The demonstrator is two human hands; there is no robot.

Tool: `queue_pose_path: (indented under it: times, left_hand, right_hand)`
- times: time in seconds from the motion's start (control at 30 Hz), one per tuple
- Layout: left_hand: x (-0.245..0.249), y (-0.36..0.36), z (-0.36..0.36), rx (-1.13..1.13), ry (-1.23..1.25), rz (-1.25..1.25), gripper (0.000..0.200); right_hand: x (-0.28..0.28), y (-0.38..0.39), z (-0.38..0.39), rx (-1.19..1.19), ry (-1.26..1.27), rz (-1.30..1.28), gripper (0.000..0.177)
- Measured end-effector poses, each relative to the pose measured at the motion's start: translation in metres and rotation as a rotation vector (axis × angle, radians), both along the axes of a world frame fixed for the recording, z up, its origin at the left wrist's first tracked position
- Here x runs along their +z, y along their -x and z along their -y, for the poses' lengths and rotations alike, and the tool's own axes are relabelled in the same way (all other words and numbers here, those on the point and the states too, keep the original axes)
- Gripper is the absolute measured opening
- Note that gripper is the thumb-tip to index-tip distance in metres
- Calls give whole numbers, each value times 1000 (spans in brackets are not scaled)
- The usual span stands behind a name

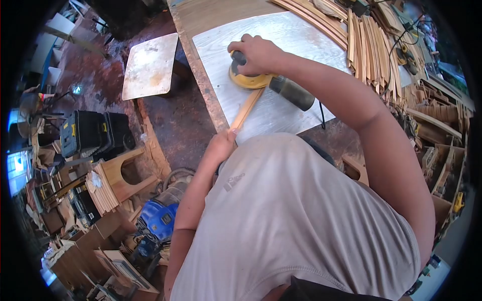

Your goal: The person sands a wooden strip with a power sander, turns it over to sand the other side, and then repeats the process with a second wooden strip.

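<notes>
Right hand (pixel 256 52) presses sander (pixel 251 78) on wooden strip (pixel 247 109), left hand (pixel 221 145) steadying it

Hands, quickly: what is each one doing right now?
Left hand: shut on the near end of the wooden strip.
Right hand: gripping the top of the yellow sander.

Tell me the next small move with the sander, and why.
Probably slide the sander back along the strip toward the left hand: the right hand presses it on the far end, while the left pins the near end.
</notes>
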State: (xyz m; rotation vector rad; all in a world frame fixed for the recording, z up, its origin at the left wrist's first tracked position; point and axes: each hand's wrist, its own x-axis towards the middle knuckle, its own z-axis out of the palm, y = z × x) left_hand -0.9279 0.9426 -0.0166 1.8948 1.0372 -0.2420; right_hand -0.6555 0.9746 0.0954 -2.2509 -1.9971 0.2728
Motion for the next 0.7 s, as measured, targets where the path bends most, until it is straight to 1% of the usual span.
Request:
queue_pose_path:
  times: [0.07,0.13,0.17,0.2,0.27,0.37,0.4,0.43,0.47,0.53,0.6,0.67,0.7]
  left_hand:
    - [0,2,4,-4,23,14,53]
    - [5,1,4,-13,63,12,52]
    - [7,1,6,-7,69,11,52]
    - [9,0,6,-4,58,-9,52]
    - [9,-1,5,6,55,-34,52]
    - [10,-1,2,-29,46,-56,52]
    - [11,-2,1,-18,75,-55,52]
    - [12,-4,-1,-11,103,-53,52]
    - [11,-6,-3,-19,104,-53,52]
    - [11,-8,-3,-19,75,-51,52]
    - [11,-9,-3,-24,67,-38,52]
    - [8,-10,-3,-20,65,-26,52]
    - [6,-9,-2,-26,69,-28,52]
  right_hand:
    - [-4,-1,0,1,12,-14,51]
    - [-20,-20,-11,-62,-76,73,53]
    - [-21,-29,-16,-133,-53,38,56]
    - [-20,-36,-19,-120,-51,42,56]
    - [-19,-46,-17,-114,-67,-30,58]
    - [-14,-60,-11,-110,-120,-25,58]
    - [-10,-66,-8,-122,-153,-22,58]
    - [-6,-73,-4,-109,-159,-75,58]
    - [0,-74,-1,-117,-158,-74,58]
    - [10,-72,11,-139,-57,-30,57]
    - [-1,-65,22,-66,-79,14,56]
    - [-8,-53,28,-65,2,-5,55]
    - [-9,-50,29,-72,-14,-22,55]
